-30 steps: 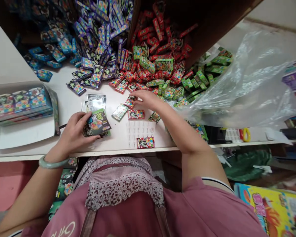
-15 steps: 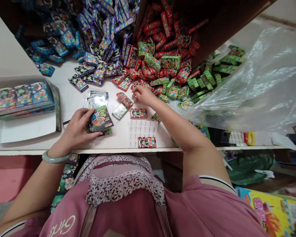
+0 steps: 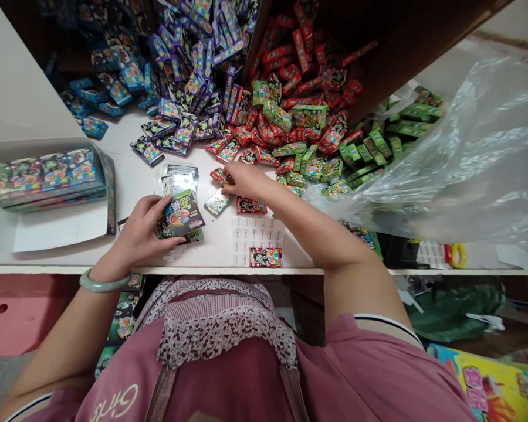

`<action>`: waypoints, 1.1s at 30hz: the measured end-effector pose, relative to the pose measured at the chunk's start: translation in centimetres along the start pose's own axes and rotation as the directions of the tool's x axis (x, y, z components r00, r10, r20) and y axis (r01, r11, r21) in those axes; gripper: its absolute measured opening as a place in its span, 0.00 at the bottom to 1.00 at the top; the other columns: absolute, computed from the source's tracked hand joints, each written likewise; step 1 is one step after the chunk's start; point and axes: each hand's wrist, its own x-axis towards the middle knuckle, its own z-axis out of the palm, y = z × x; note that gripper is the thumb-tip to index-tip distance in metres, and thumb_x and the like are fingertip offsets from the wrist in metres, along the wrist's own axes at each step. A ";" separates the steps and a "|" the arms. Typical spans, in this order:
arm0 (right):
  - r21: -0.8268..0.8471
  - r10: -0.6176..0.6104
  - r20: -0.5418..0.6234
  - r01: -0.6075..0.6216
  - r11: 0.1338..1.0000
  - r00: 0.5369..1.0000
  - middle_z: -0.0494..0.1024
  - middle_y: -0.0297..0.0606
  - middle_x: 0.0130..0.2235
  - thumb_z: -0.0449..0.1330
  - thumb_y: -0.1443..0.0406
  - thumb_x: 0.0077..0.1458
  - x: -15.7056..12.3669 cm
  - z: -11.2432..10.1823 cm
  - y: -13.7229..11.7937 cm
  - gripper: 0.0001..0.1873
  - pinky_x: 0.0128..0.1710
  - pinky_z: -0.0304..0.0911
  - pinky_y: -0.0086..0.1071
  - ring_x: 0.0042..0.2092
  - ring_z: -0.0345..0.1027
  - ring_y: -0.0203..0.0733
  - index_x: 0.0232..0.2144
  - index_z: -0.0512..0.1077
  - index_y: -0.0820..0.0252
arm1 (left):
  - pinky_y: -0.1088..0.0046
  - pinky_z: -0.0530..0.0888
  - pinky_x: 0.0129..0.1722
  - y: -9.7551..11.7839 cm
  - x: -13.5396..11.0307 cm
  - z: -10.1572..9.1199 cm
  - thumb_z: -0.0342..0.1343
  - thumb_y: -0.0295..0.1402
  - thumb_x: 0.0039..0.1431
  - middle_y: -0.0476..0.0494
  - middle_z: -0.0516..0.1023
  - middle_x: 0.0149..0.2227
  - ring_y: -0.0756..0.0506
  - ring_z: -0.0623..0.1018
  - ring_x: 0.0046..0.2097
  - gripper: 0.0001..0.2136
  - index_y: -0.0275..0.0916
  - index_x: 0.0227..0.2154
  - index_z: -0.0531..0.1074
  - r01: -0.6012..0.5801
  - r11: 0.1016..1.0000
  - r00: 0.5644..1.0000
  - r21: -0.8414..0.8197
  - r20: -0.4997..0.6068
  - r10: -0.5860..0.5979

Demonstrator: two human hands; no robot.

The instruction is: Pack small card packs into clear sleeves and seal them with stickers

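Observation:
My left hand point(image 3: 143, 231) grips a flat, dark printed packet point(image 3: 182, 215) with green lettering by its left side, thumb along the lower edge. Clear plastic sleeves with black-and-white print point(image 3: 179, 176) lie just behind it. My right hand point(image 3: 245, 180) is closed around the right end of a small red candy-style box point(image 3: 219, 176); part of the box is hidden by the fingers. Below that box lies a small pale green box point(image 3: 218, 201). Two more red boxes lie near: one point(image 3: 251, 205) under my right wrist, another point(image 3: 265, 257) on a sheet of round stickers point(image 3: 242, 234).
Heaps of small purple boxes point(image 3: 187, 126), red boxes point(image 3: 305, 79), green boxes point(image 3: 372, 146) and blue boxes point(image 3: 118, 91) fill the back. An open carton point(image 3: 61, 231) with printed packs stands left. Clear plastic sheeting point(image 3: 457, 152) and yellow-handled scissors point(image 3: 458, 255) are right.
My right hand has moved left and down onto the small red box and closed on it. My left hand keeps its hold on the dark packet. The whole view has shifted slightly.

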 end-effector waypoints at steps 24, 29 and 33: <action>-0.074 -0.107 -0.003 0.107 0.991 0.994 0.61 0.49 0.70 0.72 0.64 0.46 -1.5 -0.2 4.9 0.47 0.68 0.51 0.60 0.69 0.53 0.65 0.66 0.61 0.57 | 0.49 0.76 0.56 -0.6 0.2 -0.2 0.67 0.52 0.50 0.36 0.69 0.53 0.32 0.74 0.55 0.40 0.45 0.64 0.62 -0.031 0.999 1.000 0.012 0.000 0.031; -0.151 -0.197 0.099 0.210 0.966 0.975 0.70 0.46 0.63 0.71 0.60 0.47 0.2 -0.9 5.1 0.38 0.66 0.50 0.63 0.66 0.56 0.64 0.60 0.67 0.55 | 0.50 0.75 0.56 0.1 0.8 0.1 0.66 0.52 0.52 0.36 0.68 0.54 0.33 0.73 0.55 0.40 0.43 0.64 0.62 -0.023 0.999 1.000 0.044 0.020 0.022; -0.026 -0.260 -0.158 0.259 0.965 0.953 0.67 0.48 0.62 0.66 0.58 0.52 -1.7 -1.1 3.6 0.35 0.65 0.54 0.60 0.64 0.59 0.59 0.61 0.64 0.55 | 0.51 0.75 0.57 0.2 0.8 0.3 0.67 0.51 0.51 0.37 0.67 0.55 0.34 0.73 0.55 0.41 0.43 0.65 0.60 -0.019 0.999 1.000 0.047 -0.008 0.019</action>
